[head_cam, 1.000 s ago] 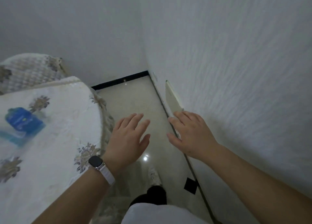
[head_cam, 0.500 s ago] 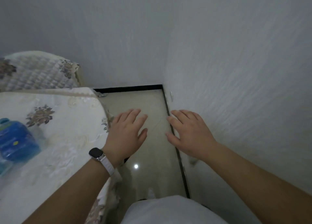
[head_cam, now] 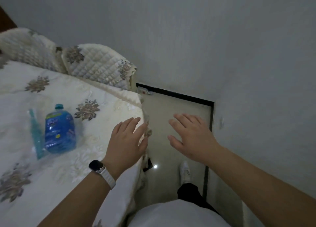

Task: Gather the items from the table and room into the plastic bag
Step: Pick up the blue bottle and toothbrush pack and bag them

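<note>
Hovering spread and empty, the left hand (head_cam: 127,139) hangs over the table's (head_cam: 106,158) right edge, the right hand (head_cam: 191,137) over floor; a blue bottle (head_cam: 59,132) lies mid-table.

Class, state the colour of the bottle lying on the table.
Blue bottle with a teal cap; head view.

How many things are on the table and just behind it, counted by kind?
Blue plastic bottle with teal cap: 1
Long thin teal object: 1
Cream quilted chair backs: 2
Total: 4
</note>
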The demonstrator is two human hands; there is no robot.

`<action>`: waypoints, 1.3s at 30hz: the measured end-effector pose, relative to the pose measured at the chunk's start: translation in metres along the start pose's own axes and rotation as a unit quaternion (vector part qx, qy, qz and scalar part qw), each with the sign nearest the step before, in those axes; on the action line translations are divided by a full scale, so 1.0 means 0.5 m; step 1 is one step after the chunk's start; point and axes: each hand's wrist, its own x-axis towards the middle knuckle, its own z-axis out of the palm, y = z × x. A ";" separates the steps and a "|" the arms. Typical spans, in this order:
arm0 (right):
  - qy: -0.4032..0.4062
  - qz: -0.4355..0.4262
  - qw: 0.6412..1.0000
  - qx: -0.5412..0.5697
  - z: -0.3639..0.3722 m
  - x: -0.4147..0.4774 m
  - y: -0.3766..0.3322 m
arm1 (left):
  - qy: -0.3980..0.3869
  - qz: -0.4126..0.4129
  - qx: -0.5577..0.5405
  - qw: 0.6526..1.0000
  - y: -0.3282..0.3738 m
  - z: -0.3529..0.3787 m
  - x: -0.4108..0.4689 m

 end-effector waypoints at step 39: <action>-0.062 -0.515 0.855 -0.002 0.153 0.780 -0.205 | 0.069 -0.546 0.056 0.833 -0.411 0.027 0.015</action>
